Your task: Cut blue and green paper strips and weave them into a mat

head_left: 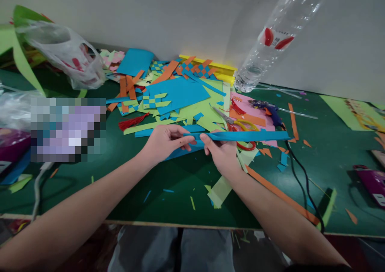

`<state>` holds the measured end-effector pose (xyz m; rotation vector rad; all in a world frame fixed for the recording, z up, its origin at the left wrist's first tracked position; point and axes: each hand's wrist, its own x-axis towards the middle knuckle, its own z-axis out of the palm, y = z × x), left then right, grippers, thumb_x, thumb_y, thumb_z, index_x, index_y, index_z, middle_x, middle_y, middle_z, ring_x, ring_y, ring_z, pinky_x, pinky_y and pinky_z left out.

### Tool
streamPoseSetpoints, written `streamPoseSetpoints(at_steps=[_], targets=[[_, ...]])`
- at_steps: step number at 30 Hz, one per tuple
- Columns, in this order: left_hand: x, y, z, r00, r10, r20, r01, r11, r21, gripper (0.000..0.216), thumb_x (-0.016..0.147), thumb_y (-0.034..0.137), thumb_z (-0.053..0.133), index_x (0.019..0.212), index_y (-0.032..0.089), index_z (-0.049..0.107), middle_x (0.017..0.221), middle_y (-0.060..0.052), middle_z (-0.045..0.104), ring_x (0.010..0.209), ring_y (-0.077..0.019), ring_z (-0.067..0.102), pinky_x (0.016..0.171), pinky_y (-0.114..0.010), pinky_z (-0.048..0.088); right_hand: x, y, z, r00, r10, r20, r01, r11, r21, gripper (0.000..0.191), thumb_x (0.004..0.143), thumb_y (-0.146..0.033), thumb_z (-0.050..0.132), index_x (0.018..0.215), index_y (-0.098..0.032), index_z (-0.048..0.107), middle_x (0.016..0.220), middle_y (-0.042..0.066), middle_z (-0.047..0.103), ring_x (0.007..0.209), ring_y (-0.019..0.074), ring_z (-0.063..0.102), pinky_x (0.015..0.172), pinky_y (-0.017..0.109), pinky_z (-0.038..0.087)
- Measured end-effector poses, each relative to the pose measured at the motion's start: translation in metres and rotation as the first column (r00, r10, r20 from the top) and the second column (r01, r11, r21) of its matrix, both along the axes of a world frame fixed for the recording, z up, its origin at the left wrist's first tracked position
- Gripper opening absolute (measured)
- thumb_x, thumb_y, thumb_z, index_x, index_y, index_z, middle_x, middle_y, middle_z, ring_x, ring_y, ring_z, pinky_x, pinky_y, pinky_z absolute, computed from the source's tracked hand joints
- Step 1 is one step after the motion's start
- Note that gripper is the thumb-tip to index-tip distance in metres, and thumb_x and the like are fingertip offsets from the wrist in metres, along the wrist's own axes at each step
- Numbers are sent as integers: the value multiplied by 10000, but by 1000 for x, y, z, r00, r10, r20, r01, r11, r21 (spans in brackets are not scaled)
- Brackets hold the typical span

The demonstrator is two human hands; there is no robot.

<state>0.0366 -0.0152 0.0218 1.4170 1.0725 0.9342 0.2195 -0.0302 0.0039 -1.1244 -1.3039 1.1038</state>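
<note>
A long blue paper strip is stretched sideways between my two hands, just above the green table. My left hand pinches its left end between thumb and fingers. Close beside it, my right hand grips the strip too, thumb on top, and the free length runs out to the right. The strip looks folded or doubled near my right thumb. Beneath my hands lie more blue paper strips, partly hidden. Scissors with red and yellow handles rest behind my right hand.
Cut green, blue and orange paper, with small woven pieces, is heaped behind my hands. A red tassel lies left of it. A clear plastic bottle leans at the wall. A plastic bag stands back left; a black cable crosses the right.
</note>
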Motion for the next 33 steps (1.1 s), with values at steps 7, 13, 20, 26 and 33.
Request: streamPoseSetpoints(at_steps=[7, 13, 20, 26, 33], targets=[[-6, 8, -7, 997, 40, 67, -35, 997, -65, 206, 778, 330, 761, 752, 152, 660, 759, -46, 761, 560, -108, 672, 544, -200, 555, 3, 12, -3, 951, -25, -309, 17, 999, -31, 225, 760, -365, 770, 643, -213, 655, 544, -51, 576, 447, 65, 482, 474, 245, 398], [-6, 10, -6, 998, 35, 47, -31, 997, -74, 214, 792, 341, 750, 749, 149, 663, 781, -56, 762, 567, -108, 667, 556, -212, 558, 7, 16, -1, 918, -106, -382, 75, 993, -94, 262, 722, -380, 794, 618, -209, 624, 518, -60, 538, 434, 59, 432, 439, 241, 345], [0, 8, 2, 1000, -2, 12, 3, 997, -77, 222, 797, 339, 743, 718, 148, 662, 746, -54, 759, 558, -108, 667, 557, -208, 556, 4, 17, 0, 895, -206, -395, 159, 976, -148, 297, 632, -391, 844, 642, -213, 607, 493, -81, 484, 431, 56, 382, 425, 240, 291], [-3, 8, 1, 1000, -27, 15, 29, 995, -94, 231, 801, 349, 736, 722, 155, 641, 740, -46, 759, 545, -106, 666, 556, -206, 558, 4, 16, -1, 904, -196, -380, 158, 979, -128, 289, 678, -408, 814, 661, -213, 602, 508, -80, 482, 446, 59, 385, 445, 245, 306], [-5, 8, 3, 999, -20, -43, 16, 997, -76, 270, 794, 395, 734, 704, 154, 653, 710, -64, 746, 538, -124, 658, 559, -240, 565, 5, 15, -1, 928, -159, -337, 124, 985, -121, 266, 730, -422, 772, 666, -223, 606, 580, -50, 540, 480, 75, 436, 474, 260, 364]])
